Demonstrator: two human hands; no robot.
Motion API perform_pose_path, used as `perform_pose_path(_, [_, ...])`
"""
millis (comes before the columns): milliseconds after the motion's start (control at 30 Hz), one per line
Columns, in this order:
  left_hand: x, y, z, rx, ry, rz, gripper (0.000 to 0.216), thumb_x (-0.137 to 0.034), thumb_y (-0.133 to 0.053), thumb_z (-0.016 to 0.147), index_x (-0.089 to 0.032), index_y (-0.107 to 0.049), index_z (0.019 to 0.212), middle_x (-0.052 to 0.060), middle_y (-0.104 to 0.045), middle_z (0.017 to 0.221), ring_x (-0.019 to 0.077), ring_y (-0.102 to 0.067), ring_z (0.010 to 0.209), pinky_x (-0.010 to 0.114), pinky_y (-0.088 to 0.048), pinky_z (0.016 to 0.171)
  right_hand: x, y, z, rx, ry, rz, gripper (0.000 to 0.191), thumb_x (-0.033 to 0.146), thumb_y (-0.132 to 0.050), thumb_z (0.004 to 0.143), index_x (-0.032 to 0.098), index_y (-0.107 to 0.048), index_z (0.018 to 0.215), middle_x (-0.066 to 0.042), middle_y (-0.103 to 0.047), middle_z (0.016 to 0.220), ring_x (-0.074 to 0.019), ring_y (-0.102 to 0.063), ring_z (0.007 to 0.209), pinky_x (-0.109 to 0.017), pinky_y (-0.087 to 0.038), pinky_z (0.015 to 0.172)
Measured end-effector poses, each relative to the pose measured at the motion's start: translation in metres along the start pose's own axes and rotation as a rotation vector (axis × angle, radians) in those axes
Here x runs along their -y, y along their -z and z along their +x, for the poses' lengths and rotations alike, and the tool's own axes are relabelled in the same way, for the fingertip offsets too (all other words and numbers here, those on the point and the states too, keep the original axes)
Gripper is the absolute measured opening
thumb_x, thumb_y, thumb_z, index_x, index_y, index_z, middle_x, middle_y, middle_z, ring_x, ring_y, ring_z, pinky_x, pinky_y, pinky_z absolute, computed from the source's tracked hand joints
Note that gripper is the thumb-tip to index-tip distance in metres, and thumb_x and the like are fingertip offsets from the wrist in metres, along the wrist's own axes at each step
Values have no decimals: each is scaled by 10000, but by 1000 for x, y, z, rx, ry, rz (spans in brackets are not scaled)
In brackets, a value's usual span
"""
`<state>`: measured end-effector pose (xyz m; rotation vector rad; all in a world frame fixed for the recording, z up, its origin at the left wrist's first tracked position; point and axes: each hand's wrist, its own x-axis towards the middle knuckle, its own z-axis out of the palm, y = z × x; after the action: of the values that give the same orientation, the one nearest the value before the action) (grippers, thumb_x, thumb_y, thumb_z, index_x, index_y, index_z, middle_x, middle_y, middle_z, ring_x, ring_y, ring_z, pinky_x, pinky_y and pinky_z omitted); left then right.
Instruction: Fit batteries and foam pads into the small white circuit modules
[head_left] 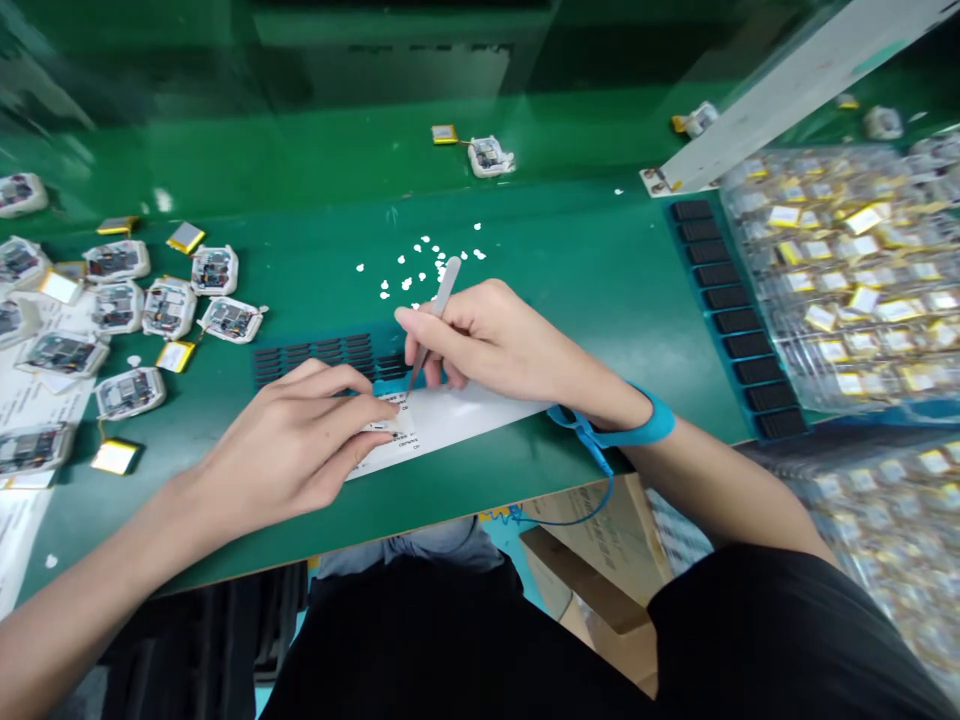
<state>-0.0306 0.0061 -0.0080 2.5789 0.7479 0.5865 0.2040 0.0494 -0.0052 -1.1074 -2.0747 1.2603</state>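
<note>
Our right hand (484,335) pinches slim silver metal tweezers (446,284), tips down at white printed paper strip (465,412) (tip contact: we cannot tell). Left hand (307,430) grips small white part (381,426) over strip's left end. We should brace wrists, keep part still.

An electronics assembly workshop: green bench (600,300), bare circuit boards (232,320), plastic trays (776,300), blue wrist strap (654,425)

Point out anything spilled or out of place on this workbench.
Small white irregular bits lie strewn on the green tabletop beyond the right hand; unlike the neatly rowed black rectangular strips, they look like litter.
</note>
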Motion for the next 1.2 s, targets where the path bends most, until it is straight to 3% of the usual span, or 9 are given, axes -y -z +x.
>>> perform_pose_path(67, [2, -2, -1, 19, -50, 46, 192, -181, -509, 1024, -115, -679, 1083, 120, -739, 988, 222, -695, 876, 365, -498, 764, -3, -1, 2, 32, -37, 61, 516, 503, -509, 1023, 133, -707, 723, -5, -715, 613, -64, -636, 493, -173, -476, 539])
perform_pose_path(267, [5, 0, -2, 66, -105, 88, 191, -185, -480, 1029, -154, -662, 1078, 97, -758, 1032, 227, -716, 943, 357, -520, 787, -4, 1, 2, -68, -50, 91, 491, 514, -549, 997, 154, -692, 696, 0, -726, 617, -88, -687, 536, -184, -538, 584])
perform_pose_path(367, [6, 0, -2, 68, -124, 94, 179, -177, -499, 1020, -146, -668, 1071, 95, -757, 1018, 236, -717, 946, 362, -528, 781, -1, 1, 0, -36, -41, 122, 484, 493, -541, 1007, 154, -701, 701, -2, -732, 627, -92, -703, 556, -180, -545, 587])
perform_pose_path(633, [5, -1, -6, 102, -64, 0, 189, -214, -546, 1000, -220, -711, 1094, 66, -758, 1001, 218, -716, 898, 362, -558, 834, 0, 2, 0, 23, -77, 141, 473, 451, -551, 1014, 131, -703, 701, -18, -737, 629, -90, -712, 553, -167, -556, 586])
perform_pose_path(1200, [6, 0, -4, 94, -160, 73, 157, -178, -545, 1007, -141, -678, 1083, 94, -766, 1018, 251, -740, 917, 381, -565, 799, -6, 0, 4, 92, -155, 305, 462, 515, -614, 959, 132, -700, 717, -58, -753, 650, -141, -749, 607, -191, -602, 555])
